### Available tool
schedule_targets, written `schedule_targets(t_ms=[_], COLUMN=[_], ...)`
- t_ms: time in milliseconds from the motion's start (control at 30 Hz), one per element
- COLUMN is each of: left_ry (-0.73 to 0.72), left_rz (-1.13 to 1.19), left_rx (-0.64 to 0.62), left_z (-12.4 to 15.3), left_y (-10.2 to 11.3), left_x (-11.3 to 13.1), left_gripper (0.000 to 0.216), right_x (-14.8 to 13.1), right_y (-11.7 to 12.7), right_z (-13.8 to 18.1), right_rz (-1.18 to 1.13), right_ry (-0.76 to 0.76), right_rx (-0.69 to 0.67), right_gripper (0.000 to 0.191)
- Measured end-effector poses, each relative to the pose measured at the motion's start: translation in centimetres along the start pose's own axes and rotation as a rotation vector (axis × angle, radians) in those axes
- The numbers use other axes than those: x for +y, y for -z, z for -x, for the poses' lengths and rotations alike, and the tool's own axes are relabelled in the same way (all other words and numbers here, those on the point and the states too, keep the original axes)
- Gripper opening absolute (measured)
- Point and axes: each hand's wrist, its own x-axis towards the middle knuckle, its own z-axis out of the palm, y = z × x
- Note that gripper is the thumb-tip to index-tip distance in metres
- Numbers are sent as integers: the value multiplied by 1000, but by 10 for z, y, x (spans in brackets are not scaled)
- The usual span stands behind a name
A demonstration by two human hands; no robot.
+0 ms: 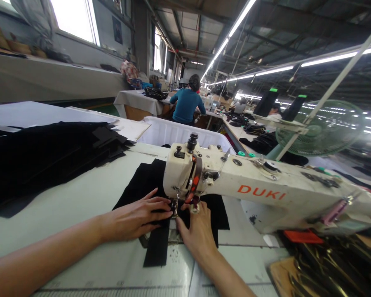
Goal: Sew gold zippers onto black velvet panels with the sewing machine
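Observation:
A white DUKI sewing machine [266,189] stands on the work table [89,198]. Black fabric [148,181] lies flat under its needle [174,206]. My left hand [136,218] rests on the fabric just left of the needle, fingers stretched out and pressing it down. My right hand [198,229] lies on the fabric just right of the needle, below the presser foot, fingers flat with the fingertips near the needle. A narrow black strip [157,247] runs toward me from under the hands.
A stack of black cut pieces [49,156] sits at the left. A white bin [173,132] stands behind the machine. A green fan [321,128] is at the right. A person in a blue top [186,105] works at a far table. Dark pieces [336,264] lie at the lower right.

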Motion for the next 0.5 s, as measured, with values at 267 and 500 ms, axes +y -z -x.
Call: schedule_targets(t_ms=[267,500], left_ry=[18,-23], left_rz=[-53,-24], left_rx=[-39,49], left_z=[2,3], left_y=[-5,-9], left_x=[-2,-6], left_gripper=[58,62], right_x=[-2,11], right_y=[-12,-21], right_z=[-18,-44], right_rz=[119,160], right_ry=[3,73], right_rx=[-14,0], right_gripper=[12,11])
